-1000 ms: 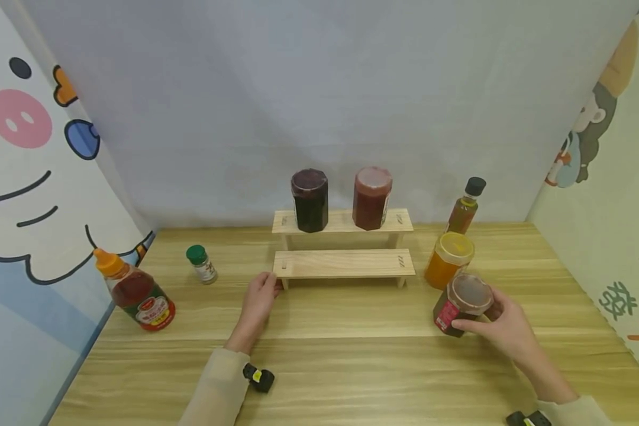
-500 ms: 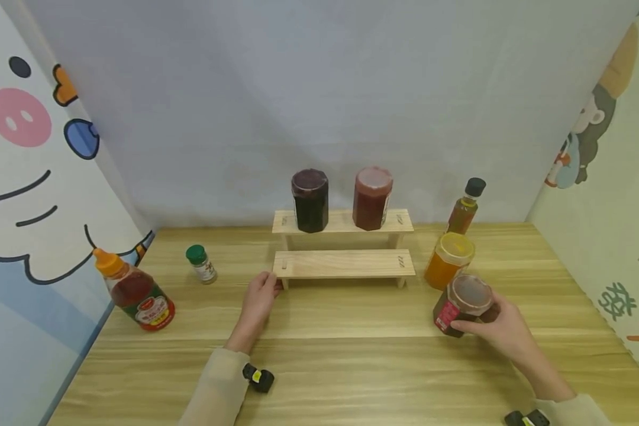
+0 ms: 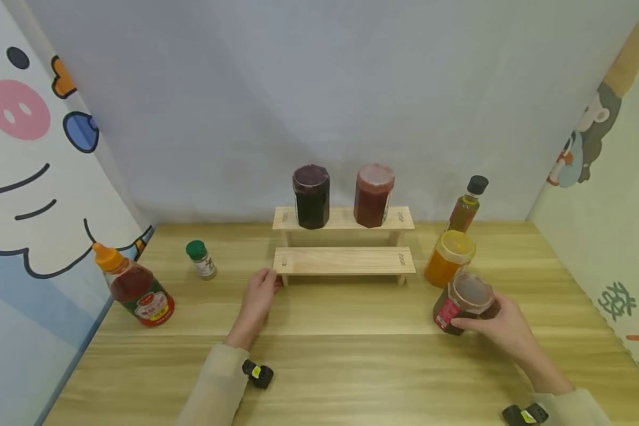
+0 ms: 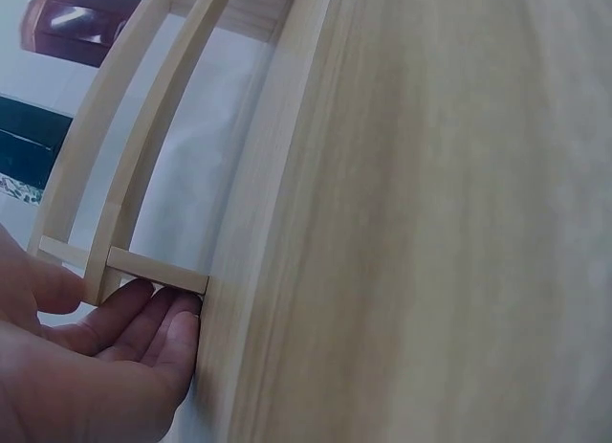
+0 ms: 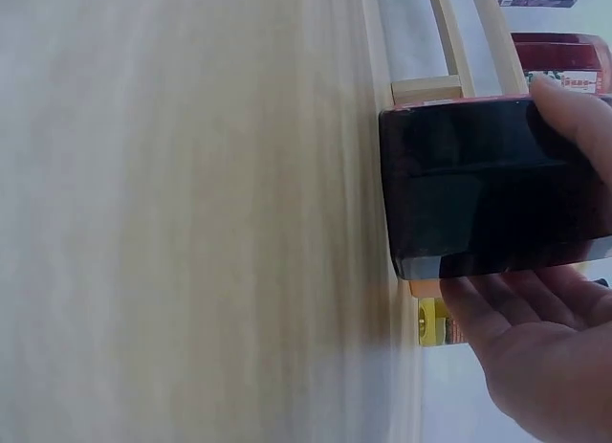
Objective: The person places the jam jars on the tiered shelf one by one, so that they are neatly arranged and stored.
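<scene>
A two-tier wooden shelf rack (image 3: 346, 261) stands on the table, with a dark jam jar (image 3: 311, 198) and a red jam jar (image 3: 374, 198) on its upper tier. My left hand (image 3: 258, 296) grips the left end of the lower tier; in the left wrist view its thumb lies at the board's edge and its fingers curl beneath. At the right, my right hand (image 3: 503, 325) holds a dark jar with a pink label (image 3: 449, 310), thumb on the near side, fingers behind. That jar (image 5: 497, 189) stands upright, at or close to the tabletop.
Behind the held jar stand a yellow-lidded orange jar (image 3: 447, 260) and a small black-capped bottle (image 3: 464, 210). To the left are a green-capped shaker (image 3: 202, 260) and a sauce bottle with an orange nozzle (image 3: 138, 287). A pale wall (image 3: 325, 89) closes off the back.
The head view has shifted slightly. Both hands keep their places, the left at the rack and the right around the dark jar.
</scene>
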